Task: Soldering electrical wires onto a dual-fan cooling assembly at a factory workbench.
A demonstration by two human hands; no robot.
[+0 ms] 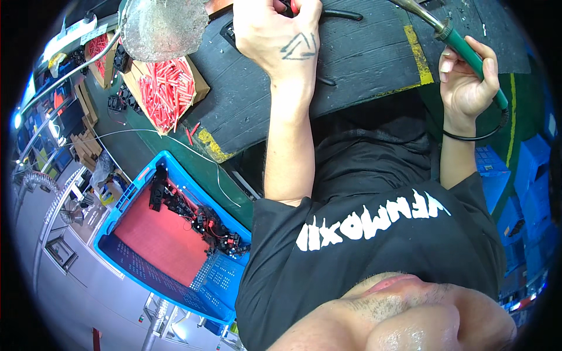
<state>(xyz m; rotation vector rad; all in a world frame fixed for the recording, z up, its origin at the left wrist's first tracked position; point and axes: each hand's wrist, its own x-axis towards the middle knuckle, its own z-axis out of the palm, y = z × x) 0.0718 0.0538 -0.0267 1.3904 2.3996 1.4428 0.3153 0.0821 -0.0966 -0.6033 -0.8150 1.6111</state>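
Observation:
My left hand is at the top edge of the view, above the dark workbench. Its fingers close on a small part with a bit of red showing; most of it is hidden or cut off. Black cable ends stick out to the right of this hand, and a black piece lies to its left. My right hand grips a soldering iron by its green handle. The metal barrel points up and left, its tip outside the view. A black cord loops below the wrist.
A cardboard box of red tubes stands at the bench's left corner, two loose tubes beside it. A cloudy round disc hangs above on a metal arm. Lower left, a blue crate holds black parts with wires. Blue bins stand right.

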